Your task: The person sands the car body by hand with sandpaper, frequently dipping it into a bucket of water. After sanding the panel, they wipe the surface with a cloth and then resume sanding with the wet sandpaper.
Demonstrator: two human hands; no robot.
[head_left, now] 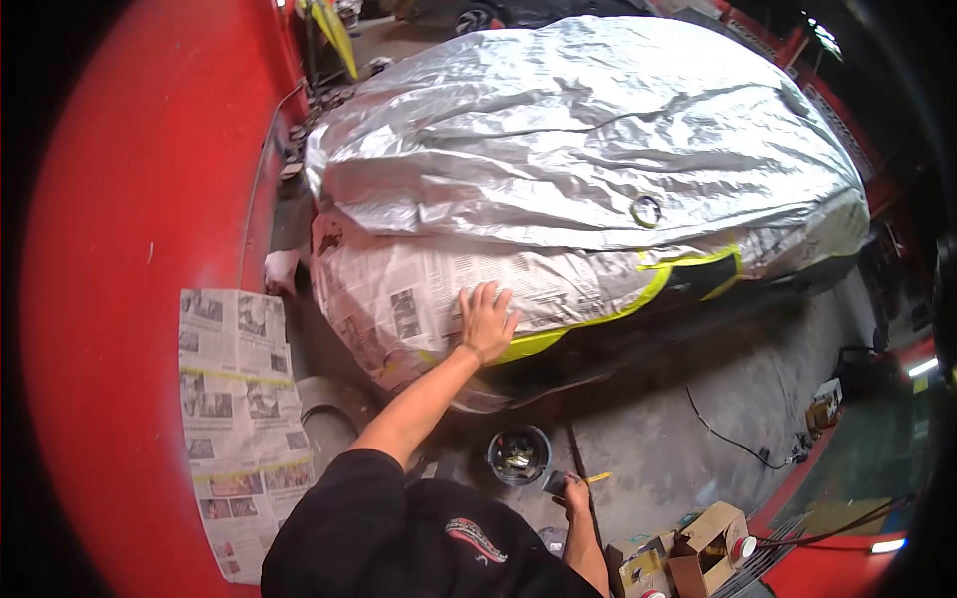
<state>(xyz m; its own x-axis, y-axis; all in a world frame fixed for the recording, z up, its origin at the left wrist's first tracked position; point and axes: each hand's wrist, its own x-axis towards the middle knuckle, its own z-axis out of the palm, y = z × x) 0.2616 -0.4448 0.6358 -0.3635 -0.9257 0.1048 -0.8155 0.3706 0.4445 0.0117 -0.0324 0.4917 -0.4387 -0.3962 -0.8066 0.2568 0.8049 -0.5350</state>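
My left hand [486, 324] lies with fingers spread on the newspaper [439, 284] that covers the car's near side, just above a strip of yellow-green tape [533, 345]. Above the newspaper, a silver cover [558, 130] drapes the car, with a roll of tape [646, 210] resting on it. Low in the view, my right hand [573, 493] is closed around a small dark object [555, 483], whose kind I cannot make out. A thin yellow item [598, 477] shows beside that hand. The dark lower body of the car [638, 334] is bare below the tape.
A round bucket [519, 455] with items inside stands on the floor below the car. Taped newspaper sheets [239, 419] hang against the red wall [130, 249] at left. Open cardboard boxes [709, 548] sit at bottom right. A thin cable [728, 437] crosses the floor.
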